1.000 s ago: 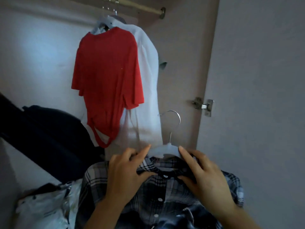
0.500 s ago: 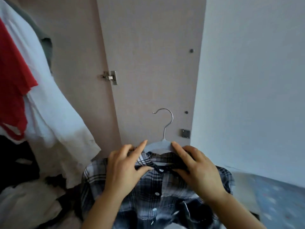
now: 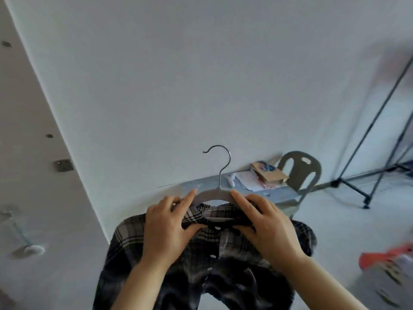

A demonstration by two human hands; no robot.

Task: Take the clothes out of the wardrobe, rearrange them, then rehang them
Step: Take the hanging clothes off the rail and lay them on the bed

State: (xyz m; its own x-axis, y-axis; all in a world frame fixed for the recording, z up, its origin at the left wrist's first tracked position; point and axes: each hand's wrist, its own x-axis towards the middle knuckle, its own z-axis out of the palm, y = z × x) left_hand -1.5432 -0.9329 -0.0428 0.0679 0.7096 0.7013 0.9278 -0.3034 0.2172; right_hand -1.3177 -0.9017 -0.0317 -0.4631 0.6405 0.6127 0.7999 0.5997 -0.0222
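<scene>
A dark plaid shirt [image 3: 201,271] hangs on a pale grey hanger [image 3: 214,194] with a metal hook, held up in front of me at the lower middle. My left hand [image 3: 166,227] grips the collar and the hanger's left shoulder, index finger stretched along the hanger. My right hand [image 3: 267,227] grips the right side of the collar and hanger in the same way. The wardrobe's inside is out of view; only its open door [image 3: 33,175] shows at the left.
A white wall [image 3: 201,86] fills the view ahead. A small table [image 3: 277,194] with a box and papers stands by the wall, a grey plastic chair [image 3: 299,170] behind it. A black metal stand [image 3: 366,153] is at the right. An orange thing [image 3: 388,257] lies at the lower right.
The view has swung right, away from the wardrobe with its red and white clothes, toward the wall and the room. Both hands keep the same hold on the plaid shirt and hanger.
</scene>
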